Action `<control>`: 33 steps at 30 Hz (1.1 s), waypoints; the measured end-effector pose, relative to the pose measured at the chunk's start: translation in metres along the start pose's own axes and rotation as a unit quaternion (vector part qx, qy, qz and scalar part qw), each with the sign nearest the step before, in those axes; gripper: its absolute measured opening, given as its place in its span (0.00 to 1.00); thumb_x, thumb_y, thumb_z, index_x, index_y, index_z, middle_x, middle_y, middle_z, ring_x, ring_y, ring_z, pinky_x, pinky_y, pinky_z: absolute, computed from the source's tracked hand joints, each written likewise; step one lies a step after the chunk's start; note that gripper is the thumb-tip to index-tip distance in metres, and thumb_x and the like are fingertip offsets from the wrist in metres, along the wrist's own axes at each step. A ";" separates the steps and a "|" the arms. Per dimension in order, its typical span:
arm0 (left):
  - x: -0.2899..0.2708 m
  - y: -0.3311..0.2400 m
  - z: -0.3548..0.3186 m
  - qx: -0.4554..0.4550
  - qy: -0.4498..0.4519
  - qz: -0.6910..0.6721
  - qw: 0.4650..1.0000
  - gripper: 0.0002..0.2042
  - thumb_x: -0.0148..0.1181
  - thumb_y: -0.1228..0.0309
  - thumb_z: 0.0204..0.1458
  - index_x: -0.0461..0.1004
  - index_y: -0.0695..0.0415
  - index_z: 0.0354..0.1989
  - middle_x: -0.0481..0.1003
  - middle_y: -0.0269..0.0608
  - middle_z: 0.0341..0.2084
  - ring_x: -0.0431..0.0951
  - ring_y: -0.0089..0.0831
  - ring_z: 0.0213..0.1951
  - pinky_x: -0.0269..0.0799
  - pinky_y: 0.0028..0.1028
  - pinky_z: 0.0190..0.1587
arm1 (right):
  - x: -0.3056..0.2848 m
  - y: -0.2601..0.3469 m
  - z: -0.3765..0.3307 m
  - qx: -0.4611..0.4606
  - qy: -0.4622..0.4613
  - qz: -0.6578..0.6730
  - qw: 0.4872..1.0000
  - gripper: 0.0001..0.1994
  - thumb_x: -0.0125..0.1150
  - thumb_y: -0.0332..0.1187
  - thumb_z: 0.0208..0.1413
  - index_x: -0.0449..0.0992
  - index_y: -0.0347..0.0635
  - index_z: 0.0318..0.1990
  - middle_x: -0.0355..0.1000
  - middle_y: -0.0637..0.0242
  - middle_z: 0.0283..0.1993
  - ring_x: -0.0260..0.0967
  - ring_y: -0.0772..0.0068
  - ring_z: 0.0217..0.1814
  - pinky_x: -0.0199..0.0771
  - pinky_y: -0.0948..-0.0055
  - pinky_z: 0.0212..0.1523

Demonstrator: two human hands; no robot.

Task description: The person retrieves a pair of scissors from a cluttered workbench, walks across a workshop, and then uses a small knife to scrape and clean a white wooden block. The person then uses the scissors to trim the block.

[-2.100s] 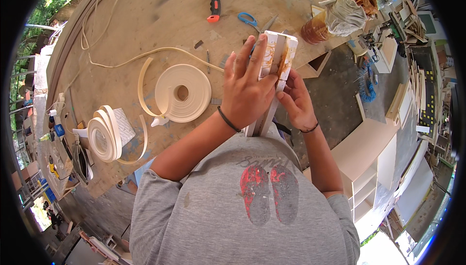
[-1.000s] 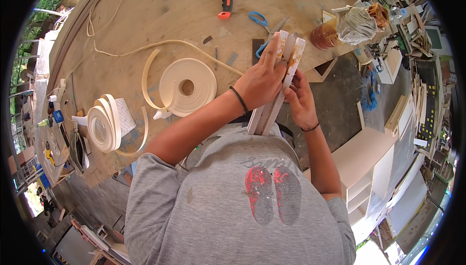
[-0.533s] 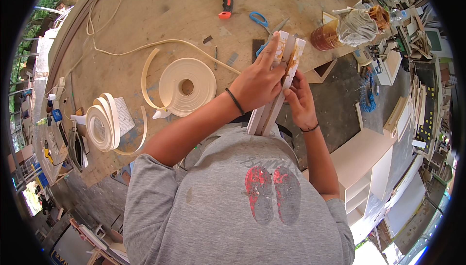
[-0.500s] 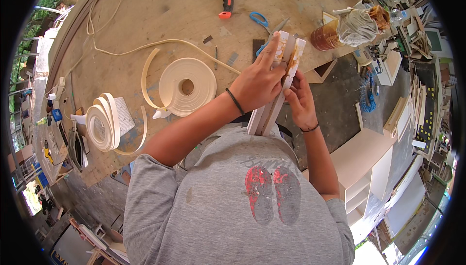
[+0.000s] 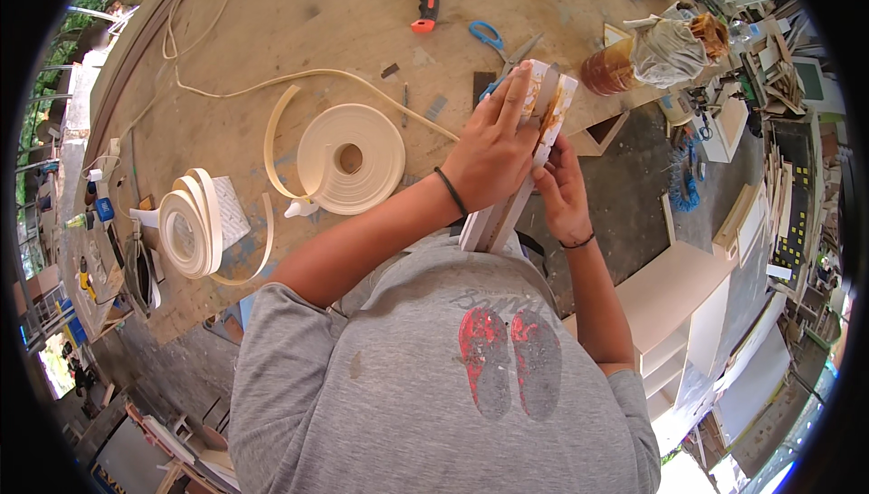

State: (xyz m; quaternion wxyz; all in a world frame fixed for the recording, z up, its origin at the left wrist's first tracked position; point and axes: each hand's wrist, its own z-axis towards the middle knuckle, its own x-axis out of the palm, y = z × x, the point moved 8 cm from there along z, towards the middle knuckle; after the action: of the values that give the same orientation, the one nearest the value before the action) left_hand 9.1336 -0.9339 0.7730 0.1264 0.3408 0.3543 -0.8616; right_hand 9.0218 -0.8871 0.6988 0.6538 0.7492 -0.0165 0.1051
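Board in 2 hands, by table edge

Table (image 5: pixel 344 33) right edge runs out from behind board to upper right. Board (image 5: pixel 556 114) near that edge, in front of wearer. Floor (image 5: pixel 625 186) spans gap between right hand and cabinet (image 5: pixel 674 295); room there for right hand. Tighter at far end: scissors (image 5: pixel 487 34) just beyond it, jar (image 5: pixel 605 71) near its right. Roll (image 5: pixel 362 164) on table, left, well apart.

Long axis: near end at shirt (image 5: pixel 407 358), far end away from body, leaning right. Groove runs lengthwise between 2 pale sides; brown stain at far end.

Left hand (image 5: pixel 496 155) over left side, partly closed, fingers nearly straight along board, gripping. Right hand (image 5: pixel 566 195) at right side, fingers curled, holding that edge. Pressure: cannot tell.
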 end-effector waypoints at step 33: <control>-0.083 0.087 -0.125 -0.389 -0.201 -0.441 0.783 0.21 0.64 0.61 0.53 0.67 0.60 0.49 0.74 0.33 0.38 0.72 0.18 0.38 0.70 0.23 0.42 | 0.004 -0.083 0.115 -0.037 0.044 -0.496 0.867 0.21 0.60 0.39 0.51 0.73 0.34 0.49 0.75 0.48 0.44 0.71 0.43 0.48 0.70 0.54 0.48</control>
State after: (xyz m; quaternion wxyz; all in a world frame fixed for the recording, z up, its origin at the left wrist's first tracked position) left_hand 9.2968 -0.9117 0.7189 -0.0777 -0.1114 0.7377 -0.6613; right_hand 9.0548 -0.9881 0.6042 0.6467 0.6289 0.3818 -0.2011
